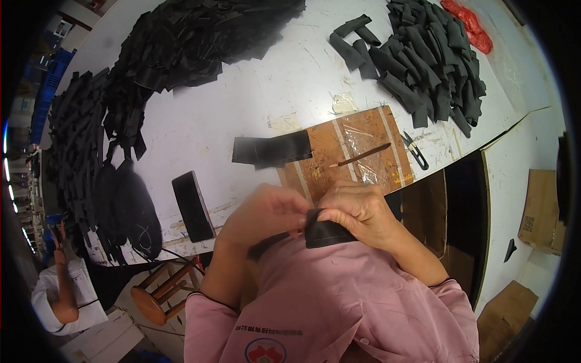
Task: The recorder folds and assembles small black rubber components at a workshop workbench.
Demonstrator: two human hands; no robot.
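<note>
Head view, looking down over a pink work top at a white bench [242, 115]. Both hands meet close to the body, just at the bench's near edge. The left hand [266, 212] is curled shut, its fingertips pinching one end of a short black fabric strip [327, 233]. The right hand [357, 209] is also closed on the same strip, thumb and forefinger pressing its upper edge, where the fabric appears bent over. The strip hangs between the two hands, held above the lap and clear of the bench.

Judging from this, the step in hand is folding or creasing the strip's end by pinch. The next move would call for keeping the edges square and the pinch firm, since the fabric looks soft and could slip or unfold.

Just beyond the hands lies a brown wooden board [345, 154] with clear tape patches, carrying a thin pencil-like stick [362, 155]. A flat black fabric piece [272, 149] lies partly over the board's left edge. Small black thread snips [416, 151] lie just right of the board. A dark rectangular block [193, 206] stands to the left. Folded black strips are heaped at far right [430, 54], beside a red bag [469, 24]. Loose black strips are piled at far left [163, 42]. Another person's sleeve [60, 296] shows at lower left, beside a wooden stool [160, 293].
</note>
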